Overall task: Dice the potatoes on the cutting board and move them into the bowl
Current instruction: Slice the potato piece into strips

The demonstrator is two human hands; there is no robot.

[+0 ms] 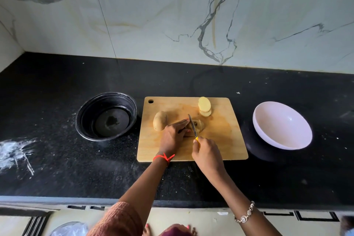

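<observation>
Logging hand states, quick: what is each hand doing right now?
Left hand: open, straight fingers pressing down the potato being cut.
Right hand: closed round the knife, gripping its yellow handle.

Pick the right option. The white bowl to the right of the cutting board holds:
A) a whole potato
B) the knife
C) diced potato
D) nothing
D: the white bowl shows only its bare inside; the potato slices and the whole potato lie on the cutting board, and the right hand grips the knife.
</observation>
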